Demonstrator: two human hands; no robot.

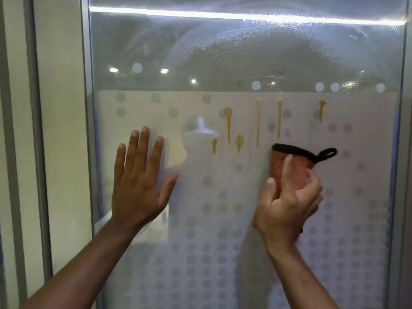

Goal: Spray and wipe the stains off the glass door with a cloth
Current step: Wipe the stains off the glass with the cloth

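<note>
The glass door [223, 219] fills the view, frosted with grey dots on its lower part and misted with fine droplets on its upper part. Several yellow-brown drip stains [228, 124] run down the glass at mid height, right of centre. My left hand [139, 184] lies flat on the glass, fingers spread, left of the stains. My right hand [287, 201] holds an orange cloth [296, 166] with a black edge and hanging loop against the glass, just below and to the right of the stains. No spray bottle is in view.
A grey metal door frame [87, 108] runs down the left side, with a pale wall panel [60, 130] beyond it. Another frame edge [404, 152] borders the right. A bright light strip [223, 15] reflects across the top of the glass.
</note>
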